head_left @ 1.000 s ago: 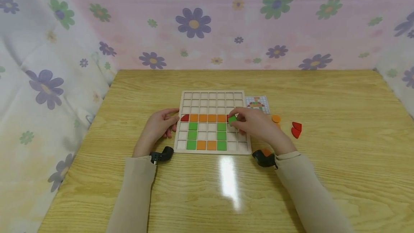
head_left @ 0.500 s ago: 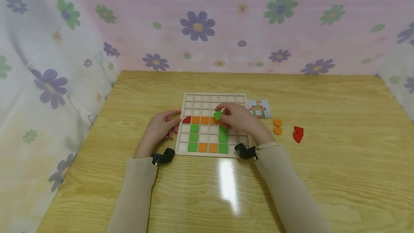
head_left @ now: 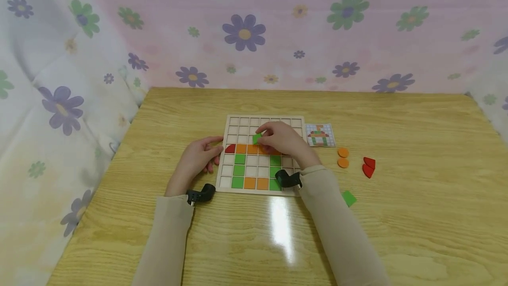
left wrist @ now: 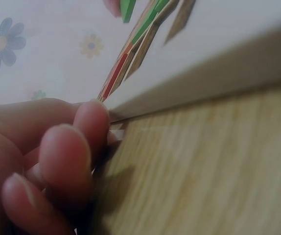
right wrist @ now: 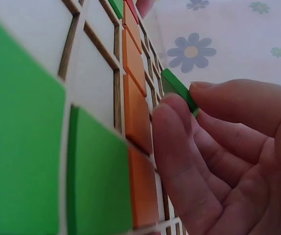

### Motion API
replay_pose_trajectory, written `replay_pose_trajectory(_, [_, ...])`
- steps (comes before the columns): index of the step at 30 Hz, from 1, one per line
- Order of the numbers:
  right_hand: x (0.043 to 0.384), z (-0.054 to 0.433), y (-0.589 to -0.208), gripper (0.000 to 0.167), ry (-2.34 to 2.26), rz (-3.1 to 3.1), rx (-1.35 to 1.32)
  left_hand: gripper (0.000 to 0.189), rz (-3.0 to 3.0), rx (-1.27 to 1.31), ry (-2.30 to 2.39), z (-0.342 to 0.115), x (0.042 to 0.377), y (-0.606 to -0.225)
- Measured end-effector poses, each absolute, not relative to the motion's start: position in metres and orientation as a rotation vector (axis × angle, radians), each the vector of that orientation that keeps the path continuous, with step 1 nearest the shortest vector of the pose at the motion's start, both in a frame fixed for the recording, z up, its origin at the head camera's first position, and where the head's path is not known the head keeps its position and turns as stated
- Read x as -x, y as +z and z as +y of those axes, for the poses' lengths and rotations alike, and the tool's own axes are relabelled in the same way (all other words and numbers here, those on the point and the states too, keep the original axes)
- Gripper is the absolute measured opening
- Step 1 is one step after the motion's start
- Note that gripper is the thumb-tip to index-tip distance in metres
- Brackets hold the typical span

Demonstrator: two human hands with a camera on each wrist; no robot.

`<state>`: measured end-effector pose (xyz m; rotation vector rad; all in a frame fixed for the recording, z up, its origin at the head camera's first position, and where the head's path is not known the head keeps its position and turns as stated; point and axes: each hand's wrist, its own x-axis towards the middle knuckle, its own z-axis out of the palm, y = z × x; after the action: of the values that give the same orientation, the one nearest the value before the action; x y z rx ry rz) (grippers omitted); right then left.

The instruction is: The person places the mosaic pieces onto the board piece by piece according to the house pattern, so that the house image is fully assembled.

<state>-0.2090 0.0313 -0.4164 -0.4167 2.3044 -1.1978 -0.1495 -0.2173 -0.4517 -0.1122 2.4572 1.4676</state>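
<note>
In the head view a wooden grid board [head_left: 303,120] lies on the table with coloured tiles set in some of its squares. My right hand [head_left: 283,139] reaches over it, pinching a green square tile [head_left: 256,138] between thumb and fingers, above the row of orange square tiles [head_left: 240,148]. The right wrist view shows this green tile [right wrist: 177,90] tilted, close over the grid. My left hand [head_left: 197,156] rests at the board's left side, fingertips touching the edge near a red quarter-round tile [head_left: 230,148]. More green square tiles [head_left: 239,159] run down two columns.
A printed pattern card [head_left: 319,135] lies beside the board's right edge. Farther right are two orange round tiles [head_left: 343,163] and two red quarter-round tiles [head_left: 368,171]. A loose green tile [head_left: 349,198] sits by the right sleeve [head_left: 337,220]. A flowered cloth [head_left: 274,39] stands behind the table.
My right hand has moved left across the board with the green tile, from the right end of the orange row toward its left half. The left hand stays at the board's edge.
</note>
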Motion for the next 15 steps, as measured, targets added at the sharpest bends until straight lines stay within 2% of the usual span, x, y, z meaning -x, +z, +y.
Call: replay_pose_trajectory(15, [0.209,0.015,-0.421,0.026,-1.038,2.470,0.406,0.037,2.454,0.131,1.486,-0.217,0.150,-0.452])
